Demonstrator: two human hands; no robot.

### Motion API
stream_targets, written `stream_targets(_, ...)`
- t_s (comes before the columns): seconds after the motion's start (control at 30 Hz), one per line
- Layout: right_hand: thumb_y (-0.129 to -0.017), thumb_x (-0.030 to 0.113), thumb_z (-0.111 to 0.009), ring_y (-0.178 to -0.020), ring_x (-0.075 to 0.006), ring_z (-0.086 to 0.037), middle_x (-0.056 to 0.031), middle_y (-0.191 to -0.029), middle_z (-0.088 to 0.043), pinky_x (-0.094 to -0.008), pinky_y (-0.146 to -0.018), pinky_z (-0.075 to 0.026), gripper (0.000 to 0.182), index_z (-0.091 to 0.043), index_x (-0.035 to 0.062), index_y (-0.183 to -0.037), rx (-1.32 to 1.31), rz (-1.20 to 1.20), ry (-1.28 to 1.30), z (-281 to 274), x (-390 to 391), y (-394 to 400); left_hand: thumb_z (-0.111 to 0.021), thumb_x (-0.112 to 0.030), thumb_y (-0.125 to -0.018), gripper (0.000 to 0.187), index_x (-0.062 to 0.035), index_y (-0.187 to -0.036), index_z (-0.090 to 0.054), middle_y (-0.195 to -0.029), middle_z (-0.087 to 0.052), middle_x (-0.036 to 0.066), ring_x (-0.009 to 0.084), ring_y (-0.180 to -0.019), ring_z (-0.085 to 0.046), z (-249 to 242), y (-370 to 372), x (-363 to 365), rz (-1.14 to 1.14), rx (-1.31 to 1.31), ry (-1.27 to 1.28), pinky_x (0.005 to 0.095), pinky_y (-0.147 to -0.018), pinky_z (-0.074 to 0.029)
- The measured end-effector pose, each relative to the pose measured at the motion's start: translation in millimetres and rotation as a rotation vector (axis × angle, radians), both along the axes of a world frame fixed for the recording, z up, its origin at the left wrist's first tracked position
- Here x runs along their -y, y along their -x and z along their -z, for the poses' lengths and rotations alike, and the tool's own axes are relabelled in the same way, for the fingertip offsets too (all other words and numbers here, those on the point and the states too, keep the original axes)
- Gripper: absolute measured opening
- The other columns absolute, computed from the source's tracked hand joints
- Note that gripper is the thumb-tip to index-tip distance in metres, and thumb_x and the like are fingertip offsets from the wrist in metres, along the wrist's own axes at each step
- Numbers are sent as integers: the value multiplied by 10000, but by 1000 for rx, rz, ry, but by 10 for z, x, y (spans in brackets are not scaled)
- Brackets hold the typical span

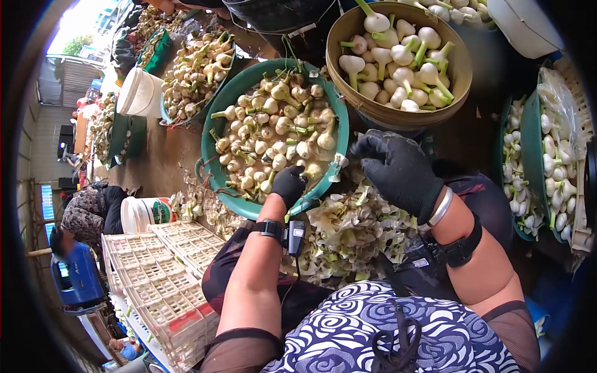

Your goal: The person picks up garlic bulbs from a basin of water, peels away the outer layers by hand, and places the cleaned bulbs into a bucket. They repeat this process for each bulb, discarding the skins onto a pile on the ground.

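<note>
My left hand (289,185), in a black glove, reaches over the near rim of a green basin (208,158) filled with unpeeled garlic bulbs (283,126). Its fingers are curled down among the bulbs, and whatever they grip is hidden. To the right of the basin, my right hand (401,171) wears a black glove too and is raised with bent, closed fingers. I cannot make out anything in it. Just beyond that hand stands a tan tub (463,87) of cleaned white garlic bulbs (404,56) with short green stems.
Garlic skins (354,230) are heaped between my legs. White plastic crates (155,261) stand at the left, near a white bucket (138,214) and a bent-over person (90,214). Green crates (532,143) with cleaned garlic line the right side. Another garlic basin (198,74) lies beyond.
</note>
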State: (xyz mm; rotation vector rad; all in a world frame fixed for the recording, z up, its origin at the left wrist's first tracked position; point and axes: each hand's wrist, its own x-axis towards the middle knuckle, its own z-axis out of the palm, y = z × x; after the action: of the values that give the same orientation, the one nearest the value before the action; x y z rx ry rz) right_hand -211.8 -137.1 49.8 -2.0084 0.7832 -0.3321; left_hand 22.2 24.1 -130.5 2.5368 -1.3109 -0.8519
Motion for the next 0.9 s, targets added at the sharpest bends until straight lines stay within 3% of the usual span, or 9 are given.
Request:
stream_targets(0.2, -778, 174, -547, -770, -374, -557, -198, -768, -564, -456, -690, -446, 164, -551, 19, -834, 93, -13, 124, 75, -8, -96, -590, -217, -783, 570, -126, -1325, -438, -1255, -525, 167, 312, -1178, -481, 351, 153, 124, -76, 118, -361, 374, -995, -374)
stream_targets(0.3, -772, 187, -560, -764, -372, -559, -197, -761, -561, -459, -687, -444, 177, -559, 18, -824, 57, -7, 76, 109, -17, -127, -626, -160, -779, 423, -121, -1197, -577, -1125, -618, 129, 262, -1038, -582, 718, -42, -47, -171, -5, -71, 332, -903, -442)
stream_targets(0.4, -749, 194, -603, -848, -338, -577, -196, -878, -578, -413, -752, -454, 269, -576, 14, -947, -29, -92, 4, 142, -33, -176, -629, -89, -819, 188, -21, -990, -666, -924, -680, 78, 154, -816, -629, 456, -108, -59, -356, -318, 283, 269, -741, -490)
stream_targets(0.5, -726, 188, -651, -1001, -299, -573, -204, -1092, -562, -361, -853, -454, 463, -544, 13, -1141, -2, -171, -31, 299, -142, -257, -638, -77, -828, 194, 28, -991, -629, -767, -621, 38, 88, -634, -558, -587, 112, 39, -619, -839, 459, 224, -588, -466)
stream_targets(0.6, -711, 104, -689, -1153, -241, -510, -170, -1321, -450, -330, -938, -434, 671, -409, 13, -1314, 184, -202, -16, 458, -300, -396, -606, -87, -845, 274, 48, -1083, -583, -824, -632, 55, 124, -665, -595, -1296, 303, -15, -540, -1010, 537, 251, -645, -489)
stream_targets(0.67, -702, 6, -684, -1138, -187, -502, -113, -1300, -460, -313, -936, -443, 671, -409, 11, -1315, 392, -219, -605, 413, -350, -466, -584, -92, -849, 324, 39, -1143, -549, -907, -632, 70, 148, -761, -618, -1484, 485, -116, -189, -834, 769, 262, -724, -492)
stream_targets(0.7, -700, -37, -690, -1099, -146, -506, -68, -1224, -502, -302, -930, -451, 648, -430, 23, -1290, 436, -214, -705, 373, -361, -475, -585, -123, -857, 365, 31, -1182, -519, -980, -622, 78, 168, -874, -616, -1476, 496, -138, -465, -1455, 846, 271, -800, -484)
stream_targets(0.8, -699, -24, -715, -1061, -142, -532, -56, -1166, -536, -307, -912, -466, 601, -457, 20, -1240, 536, -179, -842, 282, -437, -499, -577, -248, -882, 362, 11, -1133, -543, -989, -623, 94, 190, -918, -607, -1400, 638, -138, -556, -1394, 1013, 318, -812, -487)
stream_targets(0.9, -691, 2, -744, -973, -130, -570, -74, -1100, -577, -286, -850, -495, 572, -480, 3, -1198, 573, -145, -729, 312, -524, -542, -560, -156, -893, 261, 9, -1095, -561, -964, -631, 88, 187, -871, -618, -1412, 720, -76, -661, -1172, 1110, 308, -776, -502)
